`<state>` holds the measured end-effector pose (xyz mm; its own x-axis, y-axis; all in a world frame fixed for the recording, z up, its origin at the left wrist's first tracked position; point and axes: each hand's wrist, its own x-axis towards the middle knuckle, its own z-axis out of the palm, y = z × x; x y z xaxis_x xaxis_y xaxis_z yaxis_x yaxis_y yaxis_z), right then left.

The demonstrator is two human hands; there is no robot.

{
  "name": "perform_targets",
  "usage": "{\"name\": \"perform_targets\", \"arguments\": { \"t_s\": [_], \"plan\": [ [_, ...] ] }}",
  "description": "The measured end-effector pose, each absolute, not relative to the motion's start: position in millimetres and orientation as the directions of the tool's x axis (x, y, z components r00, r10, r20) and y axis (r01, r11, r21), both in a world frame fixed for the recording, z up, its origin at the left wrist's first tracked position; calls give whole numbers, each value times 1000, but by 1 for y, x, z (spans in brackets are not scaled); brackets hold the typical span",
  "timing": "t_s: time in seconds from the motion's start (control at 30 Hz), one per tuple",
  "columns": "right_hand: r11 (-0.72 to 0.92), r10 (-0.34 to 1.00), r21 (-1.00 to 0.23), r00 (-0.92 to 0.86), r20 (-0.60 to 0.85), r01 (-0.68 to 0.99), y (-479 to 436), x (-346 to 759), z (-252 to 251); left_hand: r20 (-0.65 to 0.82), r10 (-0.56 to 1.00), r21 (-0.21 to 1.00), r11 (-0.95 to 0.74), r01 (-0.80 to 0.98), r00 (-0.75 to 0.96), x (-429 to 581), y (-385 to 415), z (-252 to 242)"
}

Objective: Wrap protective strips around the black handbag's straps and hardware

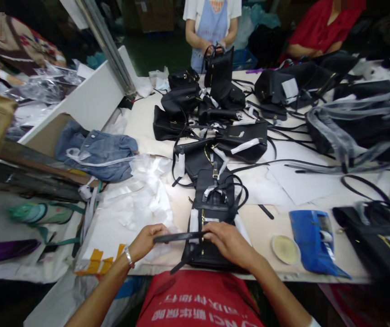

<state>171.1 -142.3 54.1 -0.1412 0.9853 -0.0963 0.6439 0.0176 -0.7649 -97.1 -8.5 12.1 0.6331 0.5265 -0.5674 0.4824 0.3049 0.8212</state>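
Red garment (198,299) lettered "NCI". Left hand (149,240) and right hand (227,243) pinch a black strap (177,237) over the black bag (211,256), near the front edge of the table (258,225).

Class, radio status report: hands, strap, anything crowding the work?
Left hand and right hand gripping black strap. Black bag beneath right hand. Other bags crowding beyond it.

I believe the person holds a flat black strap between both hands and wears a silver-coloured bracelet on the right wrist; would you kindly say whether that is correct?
Not quite: the head view shows the silver-coloured bracelet at the wrist of the left hand, not the right hand. The flat black strap is indeed held between both.
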Motion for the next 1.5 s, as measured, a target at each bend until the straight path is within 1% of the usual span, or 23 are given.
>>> {"name": "perform_targets", "arguments": {
  "t_s": [0.1, 0.2, 0.47, 0.67, 0.83, 1.13, 1.33, 1.5],
  "plan": [
    [-38, 994, -827, -66, -90, 560, -139, 185, 53, -559, 527, 828, 394, 399, 640, -99, -9, 16],
    [-96, 990, -854, -41, -136, 511, -133, 195, 51, -575, 510, 810, 464, 358, 640, -103, -9, 15],
    [-162, 976, -847, -45, -214, 506, -128, 203, 47, -516, 544, 837, 483, 256, 661, -106, -8, 13],
    [-181, 966, -845, -71, -249, 504, -133, 212, 41, -507, 590, 841, 500, 209, 628, -109, -1, 8],
    [-190, 964, -839, -64, -257, 510, -135, 211, 43, -518, 552, 830, 510, 226, 654, -109, 3, 5],
    [-86, 984, -813, -78, -159, 576, -133, 217, 37, -548, 466, 816, 481, 321, 694, -108, 11, 15],
    [-65, 977, -813, -128, -170, 579, -133, 217, 39, -564, 438, 809, 463, 363, 700, -110, 16, 16],
    [-67, 982, -807, -104, -158, 587, -134, 217, 39, -581, 411, 792, 483, 373, 702, -111, 15, 13]
  ]
}}
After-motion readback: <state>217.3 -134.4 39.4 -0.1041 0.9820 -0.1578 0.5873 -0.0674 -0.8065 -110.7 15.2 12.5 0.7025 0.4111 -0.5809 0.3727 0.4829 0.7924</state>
